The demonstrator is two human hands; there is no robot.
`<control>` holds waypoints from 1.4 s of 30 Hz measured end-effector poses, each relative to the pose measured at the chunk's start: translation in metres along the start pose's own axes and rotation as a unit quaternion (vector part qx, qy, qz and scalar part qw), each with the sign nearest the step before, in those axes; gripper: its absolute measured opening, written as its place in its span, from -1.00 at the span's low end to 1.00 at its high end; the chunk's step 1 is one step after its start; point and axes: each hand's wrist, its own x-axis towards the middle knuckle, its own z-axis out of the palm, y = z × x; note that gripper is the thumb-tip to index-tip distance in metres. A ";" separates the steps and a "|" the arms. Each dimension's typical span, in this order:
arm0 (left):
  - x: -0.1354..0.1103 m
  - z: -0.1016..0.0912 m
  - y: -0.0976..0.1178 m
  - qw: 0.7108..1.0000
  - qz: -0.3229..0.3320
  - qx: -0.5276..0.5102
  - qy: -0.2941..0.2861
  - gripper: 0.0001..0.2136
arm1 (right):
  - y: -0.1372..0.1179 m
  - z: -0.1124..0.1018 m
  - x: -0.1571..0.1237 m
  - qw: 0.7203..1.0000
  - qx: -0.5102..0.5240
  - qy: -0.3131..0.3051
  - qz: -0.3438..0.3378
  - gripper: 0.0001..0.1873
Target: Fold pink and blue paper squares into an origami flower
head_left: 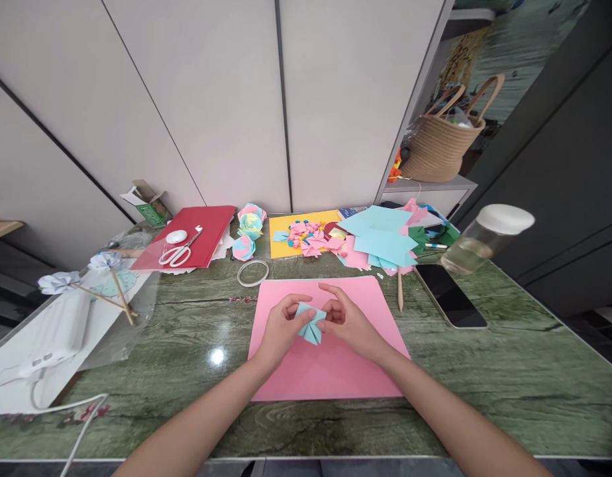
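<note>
Both my hands meet over a large pink paper sheet (pixel 336 371) that lies on the green marbled table (pixel 509 371). Between them is a small light-blue folded paper piece (pixel 310 324) with pleated folds. My left hand (pixel 282 326) pinches its left side with curled fingers. My right hand (pixel 346 319) grips its right side, index finger bent over the top. The piece is held just above the pink sheet.
A phone (pixel 450 295) and a wooden stick (pixel 400 291) lie to the right, with a lidded glass jar (pixel 485 245) behind. Loose blue and pink papers (pixel 383 242), folded pieces on a yellow sheet (pixel 306 238), a tape ring (pixel 253 272), and scissors (pixel 179 252) on a red folder lie behind.
</note>
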 end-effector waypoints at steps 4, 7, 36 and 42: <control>0.000 0.000 0.000 1.000 0.014 -0.012 0.010 -0.66 | 0.000 0.000 0.002 0.999 0.006 0.035 0.001 -0.38; 0.001 -0.001 0.000 0.999 -0.001 -0.028 -0.016 -0.66 | -0.001 -0.002 0.003 0.997 0.021 0.077 -0.018 -0.36; -0.001 0.000 0.001 0.994 -0.019 -0.066 -0.079 -0.85 | 0.001 -0.003 0.004 0.997 0.071 0.022 -0.008 -0.34; -0.003 0.002 0.004 0.996 -0.001 -0.056 -0.064 -0.87 | 0.003 0.000 0.002 0.998 0.048 0.029 -0.011 -0.35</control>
